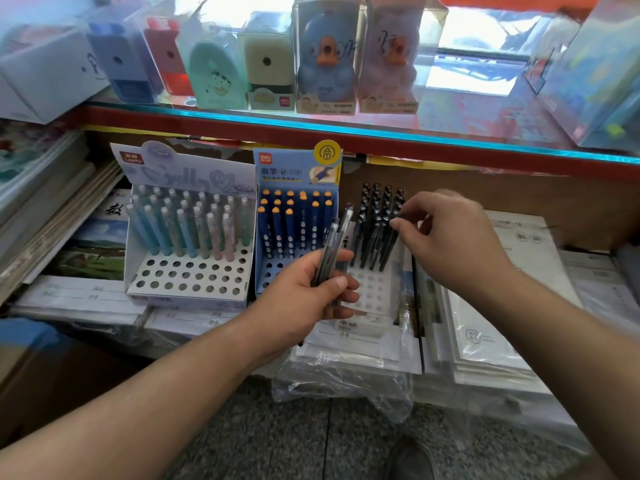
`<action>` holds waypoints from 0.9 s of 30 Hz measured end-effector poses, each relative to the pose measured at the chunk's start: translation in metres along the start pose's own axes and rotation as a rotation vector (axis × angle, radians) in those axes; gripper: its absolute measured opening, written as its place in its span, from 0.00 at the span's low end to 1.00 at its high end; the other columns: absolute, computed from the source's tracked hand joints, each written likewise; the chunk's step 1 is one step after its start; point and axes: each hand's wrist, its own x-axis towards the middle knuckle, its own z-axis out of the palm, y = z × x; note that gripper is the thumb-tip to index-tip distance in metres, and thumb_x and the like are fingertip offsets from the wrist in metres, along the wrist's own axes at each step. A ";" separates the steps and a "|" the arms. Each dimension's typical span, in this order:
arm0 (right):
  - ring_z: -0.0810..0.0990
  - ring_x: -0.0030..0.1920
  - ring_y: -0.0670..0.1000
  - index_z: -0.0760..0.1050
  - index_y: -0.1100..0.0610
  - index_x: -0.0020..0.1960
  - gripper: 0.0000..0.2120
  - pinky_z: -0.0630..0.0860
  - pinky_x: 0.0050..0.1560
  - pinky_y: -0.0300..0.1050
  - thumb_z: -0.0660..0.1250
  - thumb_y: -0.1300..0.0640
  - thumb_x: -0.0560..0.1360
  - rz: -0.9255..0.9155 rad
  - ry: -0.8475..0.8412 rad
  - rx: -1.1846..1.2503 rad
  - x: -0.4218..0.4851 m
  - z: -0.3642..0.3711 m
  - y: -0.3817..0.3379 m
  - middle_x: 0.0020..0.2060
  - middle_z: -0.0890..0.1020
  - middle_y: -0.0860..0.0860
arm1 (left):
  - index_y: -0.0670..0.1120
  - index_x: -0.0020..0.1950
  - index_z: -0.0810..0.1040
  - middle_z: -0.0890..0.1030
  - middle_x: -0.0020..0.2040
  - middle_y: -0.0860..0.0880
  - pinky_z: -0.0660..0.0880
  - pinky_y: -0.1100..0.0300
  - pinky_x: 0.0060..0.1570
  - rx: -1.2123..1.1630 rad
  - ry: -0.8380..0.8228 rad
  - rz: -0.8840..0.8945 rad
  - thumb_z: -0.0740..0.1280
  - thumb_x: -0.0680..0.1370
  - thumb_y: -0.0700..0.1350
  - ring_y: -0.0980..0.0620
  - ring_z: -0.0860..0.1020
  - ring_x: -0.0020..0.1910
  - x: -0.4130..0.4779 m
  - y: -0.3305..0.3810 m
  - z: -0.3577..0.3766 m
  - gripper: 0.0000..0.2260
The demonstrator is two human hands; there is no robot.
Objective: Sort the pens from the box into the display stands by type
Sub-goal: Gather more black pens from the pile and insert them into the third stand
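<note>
Pens (329, 252) in curled left hand (304, 294)

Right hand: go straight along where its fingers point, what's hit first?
The right hand points left, so first the dark pens standing in the white stand. Its fingers look almost on them; depth is unclear.

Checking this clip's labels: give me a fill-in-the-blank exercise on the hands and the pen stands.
The left hand grips a bundle of ___.
The right hand reaches the black pens in the ___ stand of three.
The blue pens in the blue stand have ___ tips.
The pastel pens fill the ___ rows of the white stand.
Missing words: pens; rightmost; orange; back.
</note>
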 end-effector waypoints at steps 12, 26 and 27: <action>0.84 0.35 0.51 0.80 0.60 0.51 0.09 0.77 0.30 0.42 0.75 0.56 0.75 0.277 -0.224 0.830 -0.007 0.000 -0.038 0.37 0.86 0.56 | 0.53 0.63 0.77 0.83 0.51 0.45 0.80 0.60 0.45 0.114 -0.090 0.061 0.63 0.82 0.34 0.50 0.84 0.50 -0.005 0.003 0.002 0.16; 0.83 0.42 0.45 0.81 0.51 0.50 0.04 0.84 0.45 0.45 0.73 0.57 0.77 0.090 0.058 0.492 -0.003 -0.005 -0.019 0.40 0.83 0.46 | 0.50 0.60 0.79 0.77 0.37 0.50 0.64 0.63 0.28 0.063 0.090 -0.071 0.62 0.84 0.42 0.56 0.71 0.30 -0.004 0.002 -0.012 0.08; 0.82 0.42 0.43 0.81 0.50 0.51 0.04 0.83 0.45 0.42 0.73 0.56 0.77 0.062 0.032 0.446 -0.004 -0.001 -0.020 0.40 0.83 0.44 | 0.49 0.59 0.79 0.77 0.37 0.50 0.64 0.63 0.28 0.055 0.091 -0.068 0.63 0.84 0.42 0.56 0.70 0.30 -0.004 0.002 -0.011 0.07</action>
